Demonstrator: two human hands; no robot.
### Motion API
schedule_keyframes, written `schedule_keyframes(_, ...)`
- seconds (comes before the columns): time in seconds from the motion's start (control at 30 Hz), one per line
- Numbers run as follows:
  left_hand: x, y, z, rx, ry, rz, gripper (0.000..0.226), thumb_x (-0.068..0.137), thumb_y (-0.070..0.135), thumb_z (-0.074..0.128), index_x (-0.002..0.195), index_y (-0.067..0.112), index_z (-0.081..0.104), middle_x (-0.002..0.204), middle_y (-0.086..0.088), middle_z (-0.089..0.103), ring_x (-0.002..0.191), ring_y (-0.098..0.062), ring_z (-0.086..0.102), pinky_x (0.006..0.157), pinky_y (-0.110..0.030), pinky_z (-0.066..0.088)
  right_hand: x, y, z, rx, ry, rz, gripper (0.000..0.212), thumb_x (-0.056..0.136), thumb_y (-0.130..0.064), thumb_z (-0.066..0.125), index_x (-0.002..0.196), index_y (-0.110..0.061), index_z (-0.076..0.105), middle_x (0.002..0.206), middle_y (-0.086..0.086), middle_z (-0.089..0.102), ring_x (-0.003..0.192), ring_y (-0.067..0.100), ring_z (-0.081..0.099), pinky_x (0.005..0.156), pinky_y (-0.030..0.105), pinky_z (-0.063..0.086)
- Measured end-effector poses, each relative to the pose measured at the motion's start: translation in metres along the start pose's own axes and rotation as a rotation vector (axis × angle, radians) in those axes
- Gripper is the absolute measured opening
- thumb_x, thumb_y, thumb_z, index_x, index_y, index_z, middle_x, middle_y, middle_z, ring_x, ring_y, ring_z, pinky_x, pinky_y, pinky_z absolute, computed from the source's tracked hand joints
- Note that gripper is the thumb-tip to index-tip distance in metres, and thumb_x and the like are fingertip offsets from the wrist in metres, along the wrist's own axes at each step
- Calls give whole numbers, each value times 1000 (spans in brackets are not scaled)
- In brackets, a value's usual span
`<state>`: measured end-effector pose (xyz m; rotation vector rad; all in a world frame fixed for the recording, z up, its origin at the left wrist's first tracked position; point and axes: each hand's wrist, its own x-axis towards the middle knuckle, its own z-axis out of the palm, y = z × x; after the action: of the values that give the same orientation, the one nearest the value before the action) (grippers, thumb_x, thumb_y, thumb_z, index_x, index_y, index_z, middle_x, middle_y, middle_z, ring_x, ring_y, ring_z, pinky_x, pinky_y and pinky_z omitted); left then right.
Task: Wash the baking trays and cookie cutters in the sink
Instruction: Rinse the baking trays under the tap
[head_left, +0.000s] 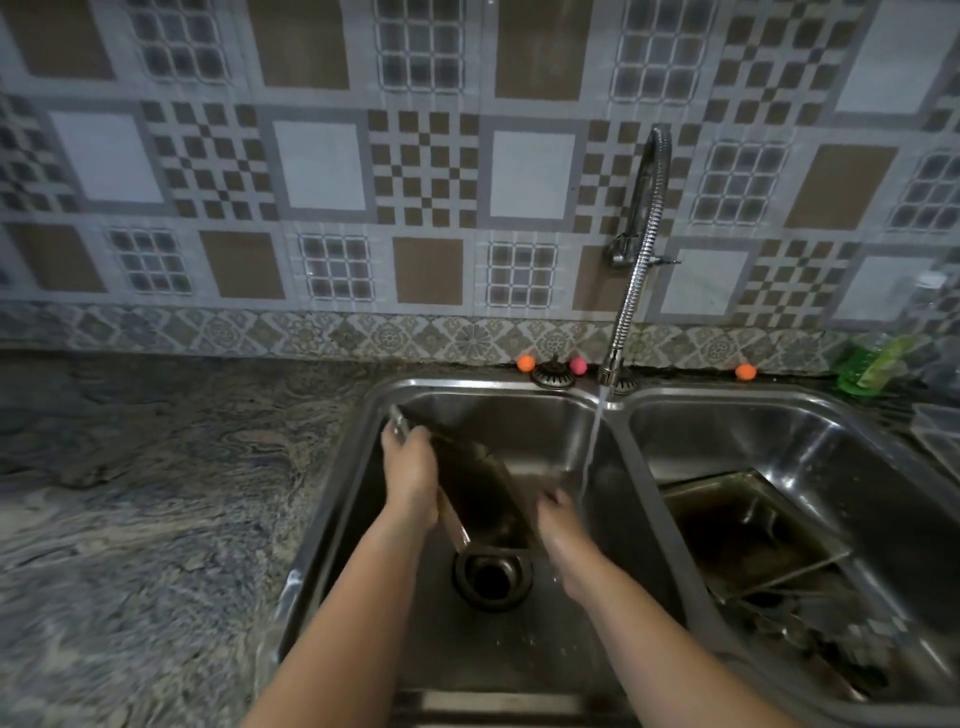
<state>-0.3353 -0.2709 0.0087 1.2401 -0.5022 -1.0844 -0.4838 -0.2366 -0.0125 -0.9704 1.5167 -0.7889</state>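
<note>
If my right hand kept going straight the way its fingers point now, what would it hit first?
Probably the running water stream. The right hand holds the near edge of the baking tray, fingers pointing up and away toward the back of the left basin. Depth is unclear, so it might pass beside the stream.

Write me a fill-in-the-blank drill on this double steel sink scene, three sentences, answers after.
1. Both hands, left hand and right hand, hold a dark rectangular baking tray in the ____ basin.
2. Water runs from the coiled metal ____ on the wall.
3. Another dark baking tray lies in the ____ basin.

Answers: left; tap; right
</note>
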Motion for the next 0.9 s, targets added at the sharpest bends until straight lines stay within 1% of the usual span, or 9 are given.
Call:
schedule_keyframes(0.07, -4, -2, -13, -158, 16, -51, 55, 94, 14, 45, 144, 32, 31, 132, -12, 54, 115, -31, 56, 102, -52, 44, -2, 8, 1, 89, -4, 96, 46, 102, -31, 39, 147, -31, 28, 143, 8, 42, 111, 23, 47, 88, 35, 39)
schedule_keyframes(0.2, -21, -14, -14, -265, 77, -91, 55, 96, 17, 43, 144, 42, 28, 135, -11, 52, 118, -32, 54, 102, -55, 42, -3, 2, 1, 501, -3, 163, 70, 95, -18, 55, 146, -47, 17, 132, 12, 45, 103, 36, 55, 79, 56, 54)
schedule_keyframes(0.3, -32, -25, -4, -274, 82, -107, 55, 98, 21, 43, 144, 45, 25, 136, -9, 50, 122, -32, 51, 105, -56, 38, 1, -7, 0, 590, 78, 69, 76, 91, 1, 54, 143, -48, 25, 129, 12, 50, 97, 31, 57, 71, 51, 56)
schedule_keyframes(0.47, -28, -38, 8, -83, -11, -70, 48, 93, 13, 55, 127, 37, 33, 121, -11, 55, 111, -31, 57, 100, -53, 45, 15, -18, -25, 509, 285, -36, 92, 83, 15, 52, 142, -51, 24, 138, 8, 49, 116, 31, 54, 94, 57, 48)
schedule_keyframes(0.57, -22, -43, 14, 65, -80, -104, 41, 90, 8, 61, 121, 27, 40, 112, -10, 57, 103, -30, 62, 88, -48, 54, 20, -27, -54, 404, 338, -158, 93, 84, 16, 53, 146, -46, 22, 146, 4, 42, 125, 28, 49, 98, 51, 48)
schedule_keyframes(0.63, -25, -44, 23, 147, -135, -124, 34, 90, 10, 63, 116, 23, 44, 109, -10, 59, 92, -27, 65, 68, -37, 59, 20, -34, -73, 340, 357, -215, 91, 85, 16, 52, 146, -44, 22, 146, 3, 43, 128, 26, 47, 99, 48, 47)
schedule_keyframes(0.73, -30, -50, 43, 223, -197, -131, 32, 91, 13, 64, 115, 19, 43, 103, -8, 57, 73, -22, 64, 43, -24, 51, 22, -41, -99, 268, 383, -261, 89, 86, 15, 51, 146, -45, 23, 148, 3, 41, 131, 23, 44, 104, 48, 44)
schedule_keyframes(0.8, -33, -57, 56, 342, -264, -118, 33, 91, 24, 63, 118, 19, 44, 103, -6, 59, 73, -21, 65, 47, -29, 54, 20, -46, -117, 228, 391, -309, 87, 87, 16, 49, 148, -41, 23, 150, 2, 38, 134, 21, 40, 107, 46, 40)
schedule_keyframes(0.9, -39, -66, 72, 616, -392, 14, 41, 93, 45, 55, 127, 23, 47, 110, -2, 63, 93, -21, 63, 83, -41, 56, 15, -53, -145, 153, 405, -361, 85, 90, 13, 49, 149, -42, 21, 153, 1, 33, 139, 21, 34, 110, 42, 37)
